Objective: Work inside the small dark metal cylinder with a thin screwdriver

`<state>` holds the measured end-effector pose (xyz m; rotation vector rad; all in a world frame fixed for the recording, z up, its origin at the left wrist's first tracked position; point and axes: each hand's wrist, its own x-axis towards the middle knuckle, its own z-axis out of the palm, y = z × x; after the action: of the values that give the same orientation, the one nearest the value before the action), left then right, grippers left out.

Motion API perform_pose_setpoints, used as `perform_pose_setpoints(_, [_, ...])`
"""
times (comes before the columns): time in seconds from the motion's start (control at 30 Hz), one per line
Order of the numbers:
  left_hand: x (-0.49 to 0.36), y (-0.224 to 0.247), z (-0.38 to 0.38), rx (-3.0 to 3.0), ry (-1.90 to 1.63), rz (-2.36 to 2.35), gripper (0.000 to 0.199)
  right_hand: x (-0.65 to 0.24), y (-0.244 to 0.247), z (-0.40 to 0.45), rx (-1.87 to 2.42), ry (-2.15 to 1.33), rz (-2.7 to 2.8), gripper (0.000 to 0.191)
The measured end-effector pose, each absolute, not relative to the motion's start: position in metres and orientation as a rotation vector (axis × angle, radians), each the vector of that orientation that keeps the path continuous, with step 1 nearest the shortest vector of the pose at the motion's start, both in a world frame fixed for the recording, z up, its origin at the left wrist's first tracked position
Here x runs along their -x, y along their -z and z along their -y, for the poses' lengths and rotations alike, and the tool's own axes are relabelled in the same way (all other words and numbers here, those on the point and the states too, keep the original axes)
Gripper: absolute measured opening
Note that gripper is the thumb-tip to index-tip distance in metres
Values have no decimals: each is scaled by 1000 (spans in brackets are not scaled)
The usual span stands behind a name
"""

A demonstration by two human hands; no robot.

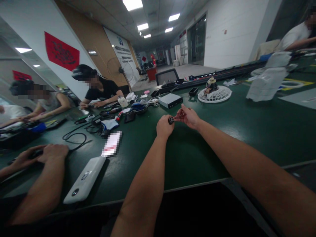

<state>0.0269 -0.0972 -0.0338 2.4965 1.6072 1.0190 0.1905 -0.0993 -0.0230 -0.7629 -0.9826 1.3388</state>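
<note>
My left hand [165, 126] is closed around a small black cylindrical object [171, 120], whose end shows at the top of the fist. To its right, my right hand [188, 116] has its fingertips pinched close to that black end. Whatever lies between those fingertips is too small to make out. Both hands are just above the green table [195, 144]. Behind them lies a grey-white box [170, 100], and further right a round white fan grille [214, 94] carries a motor.
A white power bank [85, 181] and a bright phone [112, 144] lie to the left. Black cables [75, 135] and tools clutter the table beyond. Another person's hands [53, 153] work at the far left. Clear plastic wrap [268, 82] stands at the right.
</note>
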Motion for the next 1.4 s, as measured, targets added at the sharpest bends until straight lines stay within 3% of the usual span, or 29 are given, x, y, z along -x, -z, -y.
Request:
perform_pose_setpoints(0.23, [-28, 37, 95, -2475, -835, -1704, 18, -187, 24, 101, 798, -1227, 1025, 58])
perform_pose_setpoints(0.43, [-28, 36, 97, -2448, -749, -1845, 19, -187, 21, 103, 769, -1393, 993, 56])
perform_pose_setpoints(0.67, [-30, 32, 101, -2487, -571, -1843, 34, -187, 29, 98, 716, -1328, 959, 53])
perform_pose_setpoints(0.83, [-28, 29, 101, -2498, -563, -1900, 27, -186, 26, 98, 682, -1430, 954, 54])
perform_pose_setpoints(1.17, [-33, 27, 103, -2527, -483, -1894, 25, -187, 32, 93, 796, -1229, 1027, 60])
perform_pose_setpoints(1.4, [-33, 28, 100, -2392, -434, -1949, 25, -211, 33, 78, 1033, -780, 808, 66])
